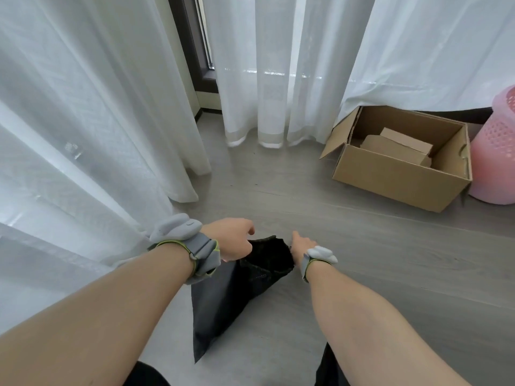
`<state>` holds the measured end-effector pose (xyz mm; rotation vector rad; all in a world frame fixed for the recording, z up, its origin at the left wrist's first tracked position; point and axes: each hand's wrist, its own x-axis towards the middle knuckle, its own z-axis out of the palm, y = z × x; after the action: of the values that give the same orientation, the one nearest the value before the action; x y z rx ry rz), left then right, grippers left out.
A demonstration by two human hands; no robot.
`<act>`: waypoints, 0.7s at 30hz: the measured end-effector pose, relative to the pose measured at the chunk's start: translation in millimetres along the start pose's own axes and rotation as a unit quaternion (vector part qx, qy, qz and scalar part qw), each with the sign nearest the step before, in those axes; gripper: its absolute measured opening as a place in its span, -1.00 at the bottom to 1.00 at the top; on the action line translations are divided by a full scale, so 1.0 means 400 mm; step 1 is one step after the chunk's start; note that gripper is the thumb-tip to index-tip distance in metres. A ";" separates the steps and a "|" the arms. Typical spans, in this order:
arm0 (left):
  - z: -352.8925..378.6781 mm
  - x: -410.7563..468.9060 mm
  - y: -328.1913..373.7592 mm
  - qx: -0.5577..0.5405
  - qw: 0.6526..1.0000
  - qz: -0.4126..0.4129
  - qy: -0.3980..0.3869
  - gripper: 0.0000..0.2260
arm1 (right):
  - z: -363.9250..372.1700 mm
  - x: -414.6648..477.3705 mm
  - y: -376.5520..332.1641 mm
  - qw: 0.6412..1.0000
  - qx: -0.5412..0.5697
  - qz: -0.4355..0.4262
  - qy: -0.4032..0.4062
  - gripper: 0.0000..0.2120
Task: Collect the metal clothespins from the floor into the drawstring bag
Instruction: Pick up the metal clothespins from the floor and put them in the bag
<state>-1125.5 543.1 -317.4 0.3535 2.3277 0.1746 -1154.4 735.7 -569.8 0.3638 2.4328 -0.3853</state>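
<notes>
A black drawstring bag [231, 291] lies on the grey floor in front of me, its mouth pointing away. My left hand [234, 238] grips the left side of the bag's mouth. At the right side of the mouth, my right hand [302, 245] holds the rim, its fingers mostly hidden behind the fabric. The mouth is held apart between the two hands. No metal clothespins show on the floor in this view. Both wrists wear grey bands.
White sheer curtains [83, 135] hang along the left and back, reaching the floor. An open cardboard box [398, 176] with a smaller box inside stands at the right. A pink perforated basket [496, 151] stands beside it at the far right edge.
</notes>
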 end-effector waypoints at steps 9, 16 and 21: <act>-0.003 -0.020 0.053 0.025 0.999 -0.012 -0.028 -0.50 | -0.086 -0.119 0.029 0.802 0.591 0.056 -0.059 -0.78; -0.010 -0.058 0.105 0.073 0.997 -0.029 0.003 -0.52 | -0.196 -0.283 0.075 0.541 0.815 -0.009 -0.208 -0.76; -0.006 -0.089 0.114 0.090 0.994 -0.057 0.003 -0.53 | -0.212 -0.364 0.070 0.513 0.834 -0.035 -0.199 -0.83</act>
<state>-1094.2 575.9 -281.1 0.3079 2.3672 -0.0907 -1081.2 768.2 -418.8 0.7616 0.8103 -2.4413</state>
